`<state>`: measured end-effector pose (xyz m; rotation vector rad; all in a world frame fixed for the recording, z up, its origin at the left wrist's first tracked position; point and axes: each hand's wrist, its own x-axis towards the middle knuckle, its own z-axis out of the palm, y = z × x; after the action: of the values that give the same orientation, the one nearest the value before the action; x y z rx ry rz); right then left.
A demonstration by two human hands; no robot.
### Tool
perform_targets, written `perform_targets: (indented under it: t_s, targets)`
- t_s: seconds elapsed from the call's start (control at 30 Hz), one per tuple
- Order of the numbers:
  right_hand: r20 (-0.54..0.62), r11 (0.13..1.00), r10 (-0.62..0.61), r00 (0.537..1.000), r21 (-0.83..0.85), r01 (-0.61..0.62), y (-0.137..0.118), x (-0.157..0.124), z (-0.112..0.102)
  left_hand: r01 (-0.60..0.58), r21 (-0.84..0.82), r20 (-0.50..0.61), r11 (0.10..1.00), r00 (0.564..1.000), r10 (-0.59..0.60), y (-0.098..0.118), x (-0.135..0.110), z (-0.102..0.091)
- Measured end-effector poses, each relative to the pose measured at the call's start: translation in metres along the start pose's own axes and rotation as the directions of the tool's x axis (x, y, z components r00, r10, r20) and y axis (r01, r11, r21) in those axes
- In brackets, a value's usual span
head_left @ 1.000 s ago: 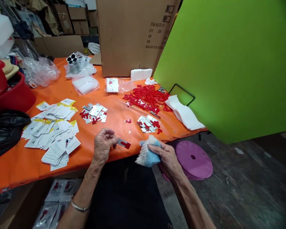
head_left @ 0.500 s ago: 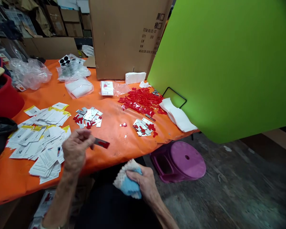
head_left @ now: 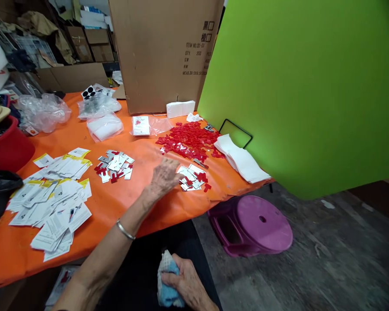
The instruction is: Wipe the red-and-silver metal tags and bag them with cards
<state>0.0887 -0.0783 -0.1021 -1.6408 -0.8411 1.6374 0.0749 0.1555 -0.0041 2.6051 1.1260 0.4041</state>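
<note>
- An orange-covered table (head_left: 139, 142) runs from 8 o'clock through the middle of the view towards 11
- A big green board (head_left: 298, 86) slants at 2 o'clock, beyond the table's right-hand edge
- A printed cardboard box (head_left: 162, 56) stands at 11 o'clock on the far side of the table
- A purple stool (head_left: 262, 222) is on the floor at 4 o'clock
- A loose spread of white and yellow cards (head_left: 56, 201) lies between 8 and 9 o'clock
- A heap of red pieces (head_left: 189, 140) lies just above the middle of the view, at 1 o'clock from the left hand (head_left: 164, 176)
- White folded paper (head_left: 241, 160) lies at 3 o'clock, by the table edge
- A pile of flat plates (head_left: 116, 163) mixed with red pieces lies at 9 o'clock from the left hand, well apart from it
- A second pile of plates (head_left: 191, 177), also with red pieces, lies at 3 o'clock from that same hand, just beside its fingers
- The left hand is palm down over the orange cover, blurred, fingertips partly hidden; whether it grips anything I cannot tell
- The right hand (head_left: 188, 280), at 6 o'clock over the person's lap, is clenched around a cloth
- The blue and white cloth (head_left: 168, 289) is bunched, thumb pressed across it
- A silver bracelet (head_left: 125, 230) circles the left wrist, at 8 o'clock
</note>
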Motion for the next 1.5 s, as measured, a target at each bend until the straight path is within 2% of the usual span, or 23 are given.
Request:
perform_targets:
  t_s: [0.1, 0.17, 0.33, 0.47, 0.5, 0.57, 0.67, 0.7, 0.77, 0.83, 0.87, 0.93, 0.97, 1.03, 1.1, 1.17, 1.27, 1.37, 1.43, 1.5]
  targets:
    - [0.033, 1.000, -0.012, 0.999, 0.023, 0.011, 0.007, -0.003, -0.006, -0.024, 0.015, 0.212, 1.000, 0.977, 0.020, 0.013, 0.018, 0.017]
    - [0.050, 0.998, -0.026, 0.998, 0.063, 0.023, 0.010, -0.003, -0.009, 0.005, 0.000, 0.269, 1.000, 0.963, -0.005, 0.011, 0.027, 0.022]
    - [0.049, 0.962, -0.097, 0.994, 0.260, 0.081, 0.012, -0.002, -0.010, 0.049, -0.055, 0.291, 0.997, 0.956, -0.031, 0.003, 0.039, 0.027]
    - [0.063, 0.883, -0.126, 0.990, 0.463, 0.083, 0.015, -0.008, -0.011, 0.079, -0.148, 0.233, 0.986, 0.972, -0.043, 0.003, 0.044, 0.028]
    - [0.044, 0.850, -0.121, 0.992, 0.521, 0.081, 0.015, -0.012, -0.015, 0.089, -0.179, 0.206, 0.980, 0.977, -0.052, 0.004, 0.044, 0.026]
    - [-0.066, 0.773, -0.094, 0.993, 0.625, 0.114, 0.007, -0.020, -0.030, 0.119, -0.254, 0.146, 0.960, 0.986, -0.084, 0.004, 0.042, 0.022]
    - [-0.316, 0.687, -0.089, 0.944, 0.667, 0.288, -0.027, -0.032, -0.065, 0.178, -0.397, 0.088, 0.900, 0.984, -0.156, 0.005, 0.032, 0.012]
    - [-0.370, 0.689, -0.137, 0.919, 0.631, 0.357, -0.045, -0.033, -0.077, 0.197, -0.444, 0.089, 0.874, 0.980, -0.176, 0.006, 0.027, 0.008]
    - [-0.462, 0.755, -0.249, 0.851, 0.459, 0.469, -0.082, -0.031, -0.097, 0.232, -0.525, 0.113, 0.819, 0.973, -0.204, 0.012, 0.011, 0.003]
    - [-0.532, 0.816, -0.409, 0.741, 0.150, 0.558, -0.117, -0.021, -0.104, 0.260, -0.675, 0.134, 0.691, 0.964, -0.231, 0.021, -0.008, -0.001]
    - [-0.487, 0.830, -0.500, 0.717, -0.032, 0.557, -0.131, -0.013, -0.103, 0.250, -0.764, 0.124, 0.594, 0.962, -0.245, 0.027, -0.018, -0.002]
    - [-0.330, 0.756, -0.648, 0.686, -0.384, 0.530, -0.148, 0.006, -0.093, 0.159, -0.899, 0.034, 0.408, 0.955, -0.296, 0.036, -0.039, -0.002]
    - [-0.261, 0.713, -0.663, 0.701, -0.505, 0.486, -0.152, 0.014, -0.086, 0.105, -0.932, -0.016, 0.348, 0.945, -0.328, 0.039, -0.049, -0.002]
    - [-0.176, 0.660, -0.631, 0.756, -0.634, 0.403, -0.150, 0.027, -0.072, 0.053, -0.953, -0.068, 0.300, 0.923, -0.378, 0.042, -0.066, -0.003]
    - [-0.161, 0.701, -0.555, 0.816, -0.619, 0.354, -0.145, 0.032, -0.061, 0.074, -0.969, -0.031, 0.234, 0.909, -0.416, 0.039, -0.079, -0.005]
    - [-0.160, 0.800, -0.468, 0.869, -0.495, 0.340, -0.141, 0.029, -0.057, 0.100, -0.982, 0.021, 0.159, 0.899, -0.438, 0.033, -0.087, -0.008]
    - [-0.105, 0.941, -0.329, 0.939, -0.120, 0.316, -0.140, 0.017, -0.056, 0.109, -0.990, 0.056, 0.090, 0.886, -0.460, 0.024, -0.093, -0.011]
    - [-0.137, 0.929, -0.251, 0.958, 0.243, 0.278, -0.140, 0.008, -0.049, 0.070, -0.996, 0.029, 0.058, 0.851, -0.524, 0.020, -0.096, -0.011]
    - [-0.152, 0.924, -0.219, 0.964, 0.284, 0.255, -0.137, 0.007, -0.038, 0.066, -0.995, 0.013, 0.072, 0.815, -0.579, 0.022, -0.100, -0.009]
    - [-0.131, 0.946, -0.195, 0.972, 0.237, 0.221, -0.132, 0.009, -0.023, 0.081, -0.991, -0.002, 0.110, 0.797, -0.604, 0.026, -0.106, -0.008]
